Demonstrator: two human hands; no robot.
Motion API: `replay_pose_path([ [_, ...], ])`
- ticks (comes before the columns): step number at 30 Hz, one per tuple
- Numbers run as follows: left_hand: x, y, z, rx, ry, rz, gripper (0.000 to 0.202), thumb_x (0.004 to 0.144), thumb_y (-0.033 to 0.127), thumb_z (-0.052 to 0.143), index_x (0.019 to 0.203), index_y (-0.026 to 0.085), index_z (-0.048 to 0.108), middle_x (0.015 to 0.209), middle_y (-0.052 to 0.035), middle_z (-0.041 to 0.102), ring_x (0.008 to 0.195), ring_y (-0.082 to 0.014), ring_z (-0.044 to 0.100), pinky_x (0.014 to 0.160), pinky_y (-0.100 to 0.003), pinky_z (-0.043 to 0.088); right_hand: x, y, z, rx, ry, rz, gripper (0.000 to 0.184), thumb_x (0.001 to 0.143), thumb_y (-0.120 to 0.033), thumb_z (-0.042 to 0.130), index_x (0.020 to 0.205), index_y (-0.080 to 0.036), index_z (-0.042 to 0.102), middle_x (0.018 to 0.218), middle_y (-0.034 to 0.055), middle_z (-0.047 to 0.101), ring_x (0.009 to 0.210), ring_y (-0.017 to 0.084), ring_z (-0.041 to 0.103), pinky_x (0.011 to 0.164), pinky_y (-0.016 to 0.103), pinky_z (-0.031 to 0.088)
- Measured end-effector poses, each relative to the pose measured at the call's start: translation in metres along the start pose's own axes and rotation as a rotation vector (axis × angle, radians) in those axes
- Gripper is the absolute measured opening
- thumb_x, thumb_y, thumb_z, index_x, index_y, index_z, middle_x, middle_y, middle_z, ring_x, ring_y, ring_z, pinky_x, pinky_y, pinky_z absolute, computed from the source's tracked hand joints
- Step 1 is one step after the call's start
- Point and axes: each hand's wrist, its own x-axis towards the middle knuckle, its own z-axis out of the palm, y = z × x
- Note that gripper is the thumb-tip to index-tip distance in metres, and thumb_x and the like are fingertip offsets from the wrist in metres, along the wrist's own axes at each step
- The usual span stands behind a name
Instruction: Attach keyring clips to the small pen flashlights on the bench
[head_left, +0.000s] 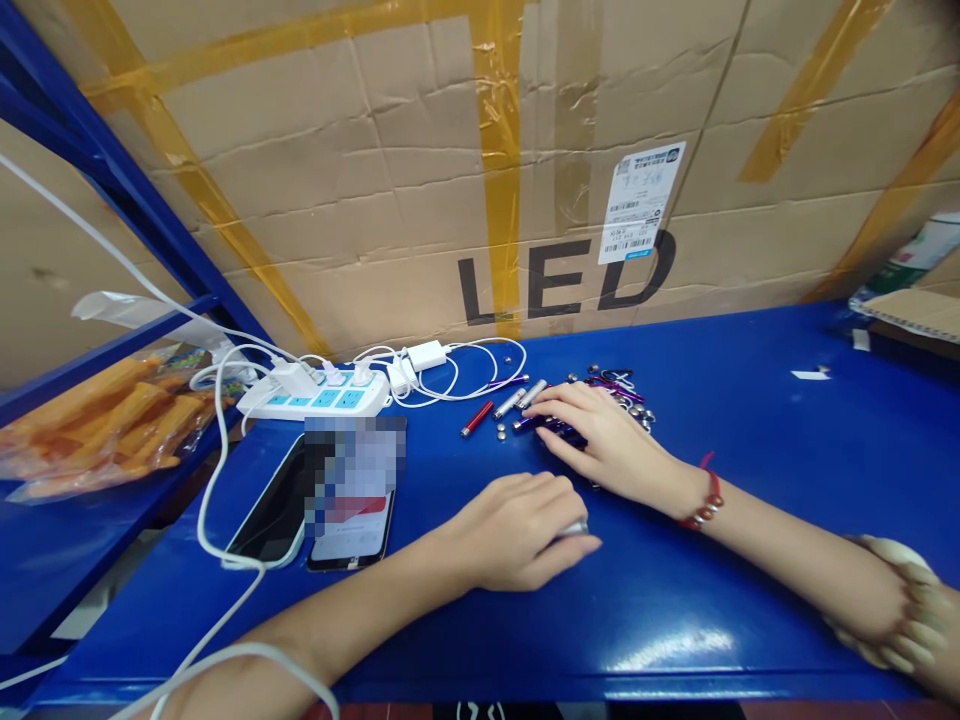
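Note:
Near the middle of the blue table, my left hand (525, 532) is closed round a silver metal tube (576, 528); only its end shows between thumb and fingers. My right hand (600, 430) lies over a small pile of pen-sized metal tubes, fingers stretched out and apart. Its fingertips are at a dark purple tube (526, 422), and the palm hides part of the pile. Just left of these fingers lie a red tube (477, 419) and a silver tube (510, 402). Small round silver pieces (502, 432) and metal clips (626, 378) are scattered about the pile.
At the left, a white power strip (330, 395) has chargers and looping white cables. Two phones (349, 540) lie in front of it; a cable (217, 480) crosses the table's left side. A large cardboard box (420, 200) stands behind. Bagged orange items (112, 420) are far left.

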Motion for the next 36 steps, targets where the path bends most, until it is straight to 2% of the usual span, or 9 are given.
replay_pose_path([
  [4,-0.001,0.001,0.004,0.115,-0.001,0.134,0.032,0.09,0.033,0.032,0.071,0.015,0.049,0.063,-0.0008,0.054,0.059,-0.0129,0.049,0.057,-0.025,0.037,-0.003,-0.003,0.007,-0.051,-0.105,-0.088,0.03,0.09,-0.026,0.041,0.118,-0.022,0.052,0.125,0.0057,0.05,0.114,0.022,0.042,0.092,0.043,0.032],
  [9,-0.001,0.0,0.005,0.136,0.071,0.175,0.033,0.09,0.032,0.034,0.067,0.014,0.05,0.061,-0.0011,0.054,0.059,-0.0127,0.049,0.059,-0.024,0.038,-0.003,-0.007,0.015,-0.065,-0.168,-0.167,0.033,0.092,-0.028,0.038,0.123,-0.022,0.049,0.129,0.0044,0.048,0.121,0.019,0.038,0.101,0.044,0.022],
  [14,0.001,0.0,0.004,0.127,0.1,0.194,0.032,0.089,0.031,0.036,0.067,0.014,0.051,0.062,-0.0016,0.055,0.06,-0.0122,0.049,0.062,-0.023,0.039,-0.002,-0.006,0.018,-0.068,-0.208,-0.2,0.032,0.092,-0.024,0.036,0.12,-0.021,0.052,0.125,0.004,0.052,0.12,0.02,0.04,0.101,0.045,0.02],
  [20,0.0,0.0,0.002,0.138,0.143,0.123,0.031,0.09,0.031,0.036,0.071,0.014,0.053,0.065,-0.001,0.057,0.061,-0.0122,0.049,0.061,-0.023,0.038,-0.002,-0.005,0.013,0.005,-0.17,-0.228,0.026,0.089,-0.02,0.043,0.11,-0.02,0.058,0.106,0.0047,0.062,0.104,0.018,0.05,0.097,0.041,0.025],
  [24,-0.001,0.0,0.003,0.127,0.138,0.082,0.029,0.089,0.032,0.037,0.073,0.014,0.053,0.067,-0.001,0.058,0.064,-0.0122,0.051,0.062,-0.023,0.04,-0.003,-0.004,0.011,0.031,-0.178,-0.216,0.024,0.087,-0.019,0.047,0.107,-0.019,0.059,0.094,0.0052,0.063,0.093,0.019,0.052,0.091,0.04,0.028],
  [29,-0.001,-0.001,0.003,0.119,0.111,0.008,0.03,0.09,0.033,0.036,0.077,0.015,0.054,0.072,-0.0014,0.061,0.068,-0.0125,0.054,0.065,-0.023,0.042,-0.004,-0.004,0.012,0.003,-0.159,-0.172,0.022,0.086,-0.02,0.049,0.103,-0.019,0.062,0.092,0.0048,0.061,0.091,0.019,0.051,0.087,0.038,0.029],
  [36,-0.001,-0.002,0.004,0.066,0.137,-0.104,0.029,0.091,0.034,0.035,0.082,0.014,0.054,0.081,-0.0019,0.064,0.075,-0.012,0.057,0.068,-0.022,0.045,-0.004,-0.003,0.013,0.02,-0.112,-0.118,0.013,0.085,-0.021,0.051,0.087,-0.019,0.064,0.09,0.0027,0.062,0.09,0.018,0.051,0.083,0.036,0.028],
])
